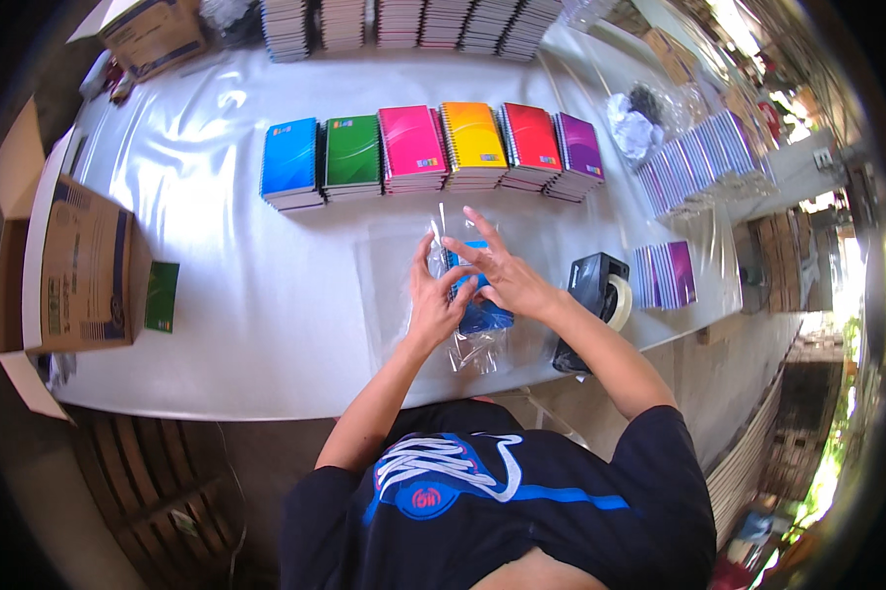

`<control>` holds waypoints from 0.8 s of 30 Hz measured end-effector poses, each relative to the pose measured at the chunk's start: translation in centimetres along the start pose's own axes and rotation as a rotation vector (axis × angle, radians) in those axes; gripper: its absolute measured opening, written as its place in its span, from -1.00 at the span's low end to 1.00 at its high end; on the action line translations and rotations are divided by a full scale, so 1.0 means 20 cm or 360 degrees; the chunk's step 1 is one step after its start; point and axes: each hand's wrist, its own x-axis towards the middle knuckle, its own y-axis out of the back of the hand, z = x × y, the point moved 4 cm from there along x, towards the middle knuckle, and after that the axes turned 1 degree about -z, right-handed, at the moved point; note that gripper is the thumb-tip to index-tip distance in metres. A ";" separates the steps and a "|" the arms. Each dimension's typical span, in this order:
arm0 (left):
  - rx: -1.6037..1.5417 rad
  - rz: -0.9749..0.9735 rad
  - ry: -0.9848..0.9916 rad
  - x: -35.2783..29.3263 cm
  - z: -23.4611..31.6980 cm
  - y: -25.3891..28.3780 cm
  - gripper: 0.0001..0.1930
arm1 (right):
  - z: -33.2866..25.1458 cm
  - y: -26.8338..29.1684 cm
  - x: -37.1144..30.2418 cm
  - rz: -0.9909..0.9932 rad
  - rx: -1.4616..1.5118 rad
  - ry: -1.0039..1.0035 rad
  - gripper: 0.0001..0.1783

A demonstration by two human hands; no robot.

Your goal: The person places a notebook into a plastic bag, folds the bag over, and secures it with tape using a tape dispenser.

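Observation:
In front of me lies a blue spiral notebook (489, 317) in a clear plastic sleeve (477, 356), partly hidden under my hands. My left hand (437, 303) rests along the notebook's left side, one finger stretched up by the spiral and others bent over the cover. From the right, my right hand (512, 280) reaches across the notebook's upper part with its fingers spread, some of them crossing close to the left hand's fingers. A black tape dispenser (588, 280) with a roll of pale tape (616, 303) stands beside my right forearm.
Beyond my hands stand notebook stacks: blue (290, 157), green (352, 152), pink (410, 143), yellow (473, 133), red (531, 138), purple (579, 146). Wrapped notebooks (703, 167) stand at right, with a smaller row (665, 275) nearer. An open cardboard box (89, 265) and green notebook (162, 295) are at left.

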 end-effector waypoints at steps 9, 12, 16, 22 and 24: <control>0.0478 -0.0674 0.0268 0.11 0.01 0.09 -0.40 | -0.11 0.11 -0.14 0.0412 -0.0013 -0.0606 0.04; 0.0359 -0.0687 0.0115 0.11 -0.04 0.05 -0.34 | -0.16 0.20 -0.65 0.1619 0.0026 -0.1106 -0.42; 0.0288 -0.0759 0.0185 0.12 -0.01 0.05 -0.28 | -0.02 -0.03 -1.32 0.1817 -0.0358 -0.1772 -0.68; 0.0362 -0.0739 0.0223 0.14 0.00 0.05 -0.19 | 0.00 -0.09 -1.29 0.1613 0.1385 -0.2084 -0.70; 0.0372 -0.0768 0.0290 0.15 0.00 0.05 -0.18 | 0.00 -0.11 -1.31 0.1740 0.1724 -0.1883 -0.74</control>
